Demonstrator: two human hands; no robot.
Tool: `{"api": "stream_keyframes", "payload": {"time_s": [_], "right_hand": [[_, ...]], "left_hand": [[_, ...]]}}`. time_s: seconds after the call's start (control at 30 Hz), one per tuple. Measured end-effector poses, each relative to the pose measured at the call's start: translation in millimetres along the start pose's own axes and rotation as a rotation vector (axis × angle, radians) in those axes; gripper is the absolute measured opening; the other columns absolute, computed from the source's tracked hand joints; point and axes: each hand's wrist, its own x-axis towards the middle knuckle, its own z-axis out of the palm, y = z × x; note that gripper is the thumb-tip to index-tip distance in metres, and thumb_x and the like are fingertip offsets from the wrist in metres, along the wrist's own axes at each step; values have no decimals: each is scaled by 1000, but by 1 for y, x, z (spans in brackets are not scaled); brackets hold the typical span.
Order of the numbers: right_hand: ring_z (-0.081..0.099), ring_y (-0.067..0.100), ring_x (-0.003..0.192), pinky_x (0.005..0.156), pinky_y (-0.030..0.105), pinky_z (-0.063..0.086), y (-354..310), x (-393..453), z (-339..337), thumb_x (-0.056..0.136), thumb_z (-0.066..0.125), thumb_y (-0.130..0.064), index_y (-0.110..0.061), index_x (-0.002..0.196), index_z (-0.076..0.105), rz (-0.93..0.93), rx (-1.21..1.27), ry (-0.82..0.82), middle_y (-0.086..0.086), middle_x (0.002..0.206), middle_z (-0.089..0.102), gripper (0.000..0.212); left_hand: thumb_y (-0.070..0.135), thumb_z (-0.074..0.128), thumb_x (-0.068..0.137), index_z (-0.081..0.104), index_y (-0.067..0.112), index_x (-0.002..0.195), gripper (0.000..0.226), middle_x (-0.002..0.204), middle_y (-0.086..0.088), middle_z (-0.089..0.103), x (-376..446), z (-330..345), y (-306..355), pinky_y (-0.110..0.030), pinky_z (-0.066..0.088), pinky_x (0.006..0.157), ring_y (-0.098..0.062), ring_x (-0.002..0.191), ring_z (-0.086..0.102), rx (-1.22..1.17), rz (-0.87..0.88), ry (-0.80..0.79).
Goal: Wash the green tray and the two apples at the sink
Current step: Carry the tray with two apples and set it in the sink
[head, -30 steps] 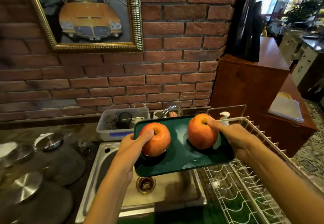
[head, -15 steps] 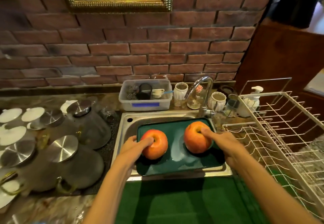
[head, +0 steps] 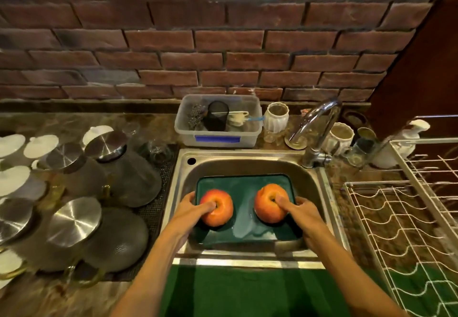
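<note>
Green tray (head: 244, 211) sits inside the steel sink (head: 247, 165), lying roughly flat in the basin, with 2 red-orange apples on it. Left apple (head: 218, 207) on the tray's left half, right apple (head: 269, 204) on its right half, the 2 well apart with bare tray between them. Left hand (head: 189, 213) grips the tray's left edge, fingers curled around the rim, thumb pressed onto the left apple near its stem hollow. Right hand (head: 301, 213) grips the tray's right edge the same way, thumb pressed onto the top of the right apple. Curved faucet (head: 316, 130) stands at the sink's back right corner, spout not over the tray. Clear plastic tub (head: 218, 123) just behind the sink. White wire dish rack (head: 401, 220) right of the sink. Lidded grey pitchers (head: 116, 168) left of the sink.
</note>
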Motion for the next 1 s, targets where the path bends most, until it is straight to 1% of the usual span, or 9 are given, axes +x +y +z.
{"api": "stream_keyframes", "payload": {"time_s": [0.1,0.2,0.37,0.53,0.6,0.7,0.8,0.9,1.0], "right_hand": [[59,23,100,82,36,50,7,26,7,61,82,-59,-6,140,45,37,-16,-16,6,115,57,102],[63,16,91,75,28,51,16,48,12,66,85,-50,-16,124,57,40,-3,-57,2,107,64,72],[60,26,110,96,41,51,39,81,15,70,83,-48,-8,142,42,116,-42,-111,10,122,58,92],[61,14,91,68,22,49,57,106,16,73,82,-42,-11,140,44,175,-2,-118,2,110,59,83],[59,8,85,61,19,47,61,115,16,74,81,-41,-10,140,44,195,3,-117,-7,97,57,81],[60,9,83,66,23,50,66,129,15,75,81,-38,-12,127,53,207,-3,-112,-3,99,61,65],[62,14,90,78,31,54,71,139,15,75,82,-38,-9,136,47,221,0,-120,1,104,61,76],[62,15,92,73,28,54,75,146,15,74,82,-38,-7,142,42,221,0,-116,2,106,61,85],[62,21,98,72,26,53,81,148,17,74,83,-37,-6,144,40,228,11,-115,7,115,60,88]], "left_hand": [[44,89,42,41,14,147,119,135,-11,59,26,0,-6,-47,44,110,-25,120,59,27,-37,-16],[43,89,45,37,17,150,121,139,-8,56,50,3,-17,-47,40,113,-24,125,55,54,-91,-41],[28,90,59,32,20,153,112,142,-7,52,88,13,-41,-48,41,111,-25,125,55,47,-177,-25],[16,88,70,38,23,147,92,120,-1,61,119,24,-58,-36,56,86,-20,108,63,41,-232,-44],[13,87,73,38,22,148,90,128,-6,59,129,27,-64,-44,55,94,-26,113,62,46,-255,-45],[12,86,73,41,20,147,87,131,-11,58,141,32,-70,-53,50,102,-33,116,61,73,-263,-16],[9,86,74,48,25,136,74,118,-1,64,148,35,-80,-44,57,92,-26,108,66,38,-282,-38],[11,87,71,60,34,106,50,106,6,70,155,36,-86,-30,59,74,-17,97,71,36,-282,-52],[22,92,57,61,39,101,56,98,11,74,159,37,-90,-28,59,71,-15,93,72,44,-300,-48]]}}
